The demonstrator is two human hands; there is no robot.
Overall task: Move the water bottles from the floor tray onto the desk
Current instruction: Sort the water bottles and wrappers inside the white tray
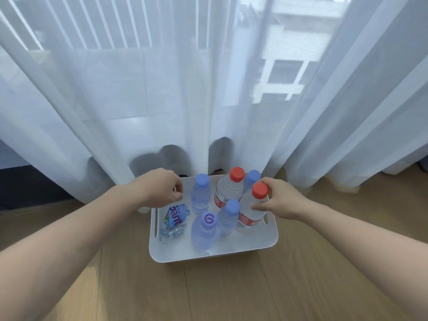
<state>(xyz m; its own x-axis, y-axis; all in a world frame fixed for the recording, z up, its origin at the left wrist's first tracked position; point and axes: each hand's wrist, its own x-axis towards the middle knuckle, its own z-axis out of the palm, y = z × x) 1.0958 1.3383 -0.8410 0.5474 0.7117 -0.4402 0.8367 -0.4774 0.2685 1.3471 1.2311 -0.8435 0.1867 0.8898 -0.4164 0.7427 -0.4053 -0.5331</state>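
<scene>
The bottle with a red cap (252,209) stands at the right side of the white tray (208,257), a little tilted toward the right wall. My right hand (280,200) holds it: the thumb and the fingers are curled around its shoulder, just under the cap. My right arm comes in from the lower right, almost straight.

In the tray there is also a second red-cap bottle (228,191) behind it and four blue-cap bottles (205,232), all upright. At the left side lies a crumpled blue label (176,216).

My left hand (159,188) is over the back left corner of the tray, palm down, with the fingers curled under. I cannot tell if they grip the rim or hold nothing.

The tray sits on the wooden floor (231,293), close to a thin white curtain (162,100).
</scene>
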